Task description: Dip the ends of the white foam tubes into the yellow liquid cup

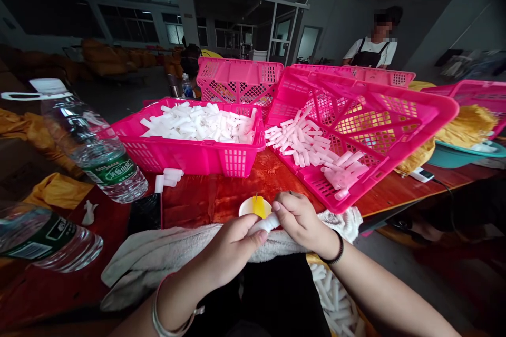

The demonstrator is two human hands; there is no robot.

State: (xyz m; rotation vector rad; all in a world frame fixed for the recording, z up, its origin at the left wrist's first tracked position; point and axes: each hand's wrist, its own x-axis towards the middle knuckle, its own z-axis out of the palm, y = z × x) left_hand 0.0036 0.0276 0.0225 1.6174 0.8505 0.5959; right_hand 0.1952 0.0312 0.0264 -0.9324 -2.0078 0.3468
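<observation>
My left hand point(233, 247) is closed around a short white plastic tube point(265, 225), thumb lying along it. At the tube's right end are the curled fingers of my right hand point(298, 218); what they pinch is mostly hidden, with only a small dark tip showing above them. Just behind the tube stands a small white cup point(247, 206) with a yellow piece point(259, 205) in it. A white towel point(177, 245) lies along the table edge under my wrists. Below my right forearm, a yellow sack holds many similar white tubes point(334, 295).
A pink basket point(190, 155) heaped with white tubes stands at left; a tilted pink basket point(415, 131) at right holds more. Several loose tubes point(169, 177) lie near two water bottles point(114, 168). A teal basin point(454, 157) sits far right. A person point(369, 52) is behind the baskets.
</observation>
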